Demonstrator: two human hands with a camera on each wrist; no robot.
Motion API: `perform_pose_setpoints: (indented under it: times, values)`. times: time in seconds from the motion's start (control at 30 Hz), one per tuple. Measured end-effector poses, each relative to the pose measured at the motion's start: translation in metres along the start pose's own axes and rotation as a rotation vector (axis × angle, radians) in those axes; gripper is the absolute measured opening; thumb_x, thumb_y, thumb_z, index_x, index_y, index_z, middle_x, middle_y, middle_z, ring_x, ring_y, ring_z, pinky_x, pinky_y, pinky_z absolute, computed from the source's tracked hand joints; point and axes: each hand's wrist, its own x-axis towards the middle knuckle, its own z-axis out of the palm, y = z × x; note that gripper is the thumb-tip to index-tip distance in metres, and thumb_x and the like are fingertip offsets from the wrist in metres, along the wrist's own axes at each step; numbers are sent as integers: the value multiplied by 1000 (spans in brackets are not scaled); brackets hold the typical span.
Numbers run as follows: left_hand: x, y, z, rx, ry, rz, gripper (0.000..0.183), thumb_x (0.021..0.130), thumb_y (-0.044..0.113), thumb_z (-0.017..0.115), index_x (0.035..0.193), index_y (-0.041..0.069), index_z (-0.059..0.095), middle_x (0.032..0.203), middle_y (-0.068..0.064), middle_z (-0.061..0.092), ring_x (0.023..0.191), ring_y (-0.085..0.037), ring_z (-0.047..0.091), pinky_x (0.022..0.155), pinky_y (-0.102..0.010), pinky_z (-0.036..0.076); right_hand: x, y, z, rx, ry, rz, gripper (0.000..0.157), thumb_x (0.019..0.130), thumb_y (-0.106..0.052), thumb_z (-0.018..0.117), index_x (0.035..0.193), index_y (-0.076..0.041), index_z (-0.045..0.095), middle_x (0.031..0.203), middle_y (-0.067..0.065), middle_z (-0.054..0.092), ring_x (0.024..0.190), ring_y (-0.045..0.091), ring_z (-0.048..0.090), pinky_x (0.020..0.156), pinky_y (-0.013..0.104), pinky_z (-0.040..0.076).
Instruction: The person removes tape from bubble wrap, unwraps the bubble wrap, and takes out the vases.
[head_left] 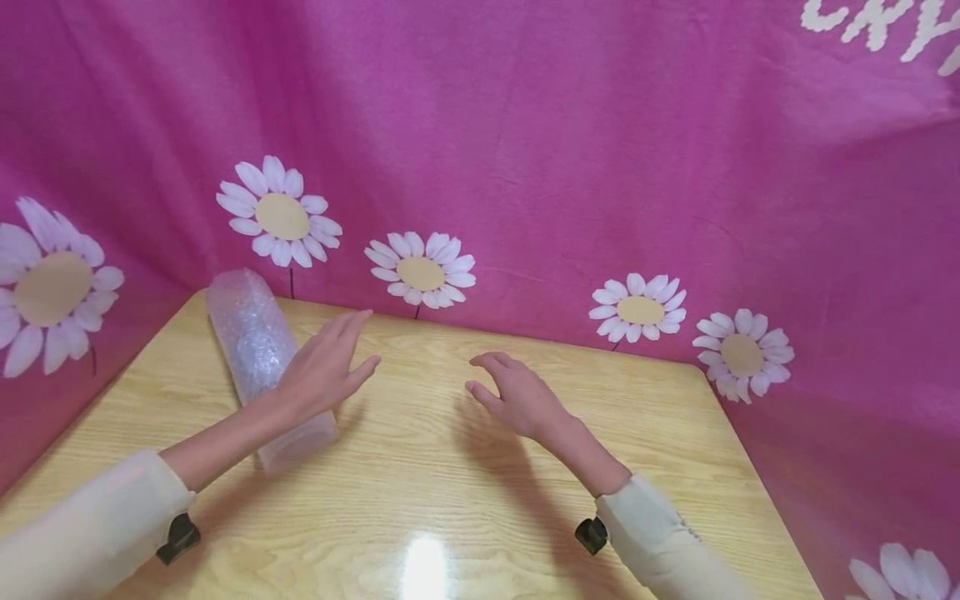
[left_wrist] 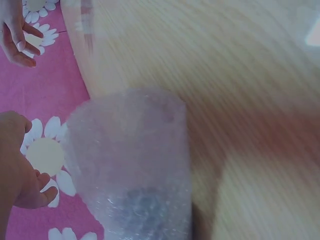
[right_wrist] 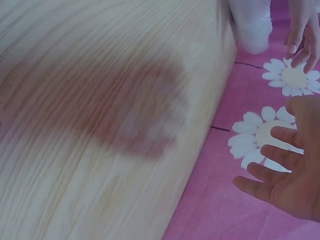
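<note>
On the left part of the wooden table lies a long roll of bubble wrap [head_left: 258,354], with something darker and bluish inside that I cannot make out. My left hand [head_left: 322,367] hovers over the roll's right side, fingers extended and holding nothing. In the left wrist view the bubble wrap [left_wrist: 132,145] fills the lower middle, with the left hand [left_wrist: 22,170] at the left edge. To the right, above bare wood, is my right hand [head_left: 521,396], its fingers loosely bent and nothing in it. The right wrist view shows that right hand [right_wrist: 290,165] with its fingers spread.
The light wooden table [head_left: 420,467] carries a bright light reflection near its front. A pink cloth [head_left: 525,167] with white daisies hangs behind it and along both sides. Each cream sleeve has a small black device [head_left: 592,535] at its cuff.
</note>
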Motion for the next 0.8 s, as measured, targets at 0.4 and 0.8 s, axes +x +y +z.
perform_pose_setpoints:
  times: [0.4, 0.8]
  values:
    - [-16, -17, -7, 20, 63, -21, 61, 94, 20, 67, 142, -8, 42, 132, -28, 51, 122, -43, 48, 101, -59, 41, 13, -13, 11, 13, 12, -29, 41, 102, -33, 55, 133, -6, 59, 137, 10, 56, 125, 33, 52, 105, 45, 42]
    - [-26, -30, -11, 27, 123, -51, 59, 92, 18, 69, 138, -10, 43, 127, -29, 50, 118, -45, 47, 99, -59, 40, 28, -37, 23, 61, -15, -54, 42, 102, -32, 55, 135, -4, 57, 137, 11, 57, 129, 28, 50, 109, 41, 39]
